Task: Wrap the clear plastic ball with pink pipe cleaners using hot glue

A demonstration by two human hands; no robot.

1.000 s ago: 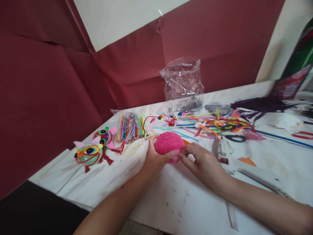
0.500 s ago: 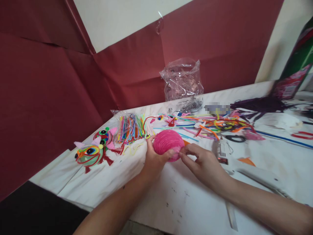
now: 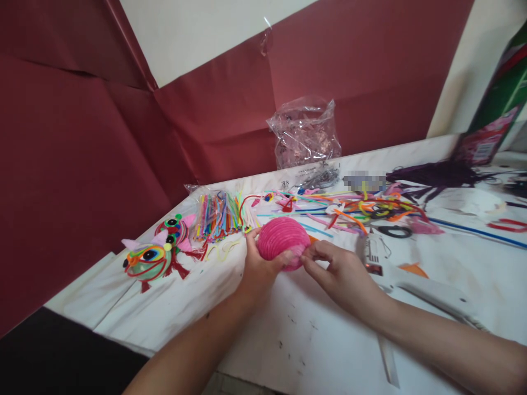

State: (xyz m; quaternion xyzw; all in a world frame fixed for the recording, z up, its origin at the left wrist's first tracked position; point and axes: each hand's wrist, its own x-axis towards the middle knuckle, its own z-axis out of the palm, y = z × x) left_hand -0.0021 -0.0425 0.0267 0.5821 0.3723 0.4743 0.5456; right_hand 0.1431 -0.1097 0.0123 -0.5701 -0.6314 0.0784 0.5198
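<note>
A pink ball, its surface wound in fuzzy ridged rows like pipe cleaner, is held above the white table. My left hand grips it from the left and below, with the thumb pressed on its lower front. At the ball's lower right edge, my right hand has thumb and forefinger pinched together, touching the ball. What lies between those fingertips is too small to make out. Behind the ball are a bundle of coloured pipe cleaners and a loose pile of them.
Two decorated animal-head figures with red tassels sit at left. A hot glue gun lies right of my right hand, near black-handled scissors. A clear plastic bag stands at the back, and purple cords lie at the right.
The view has shifted very slightly. Both hands keep the same hold on the pink ball, and nothing else has visibly moved.
</note>
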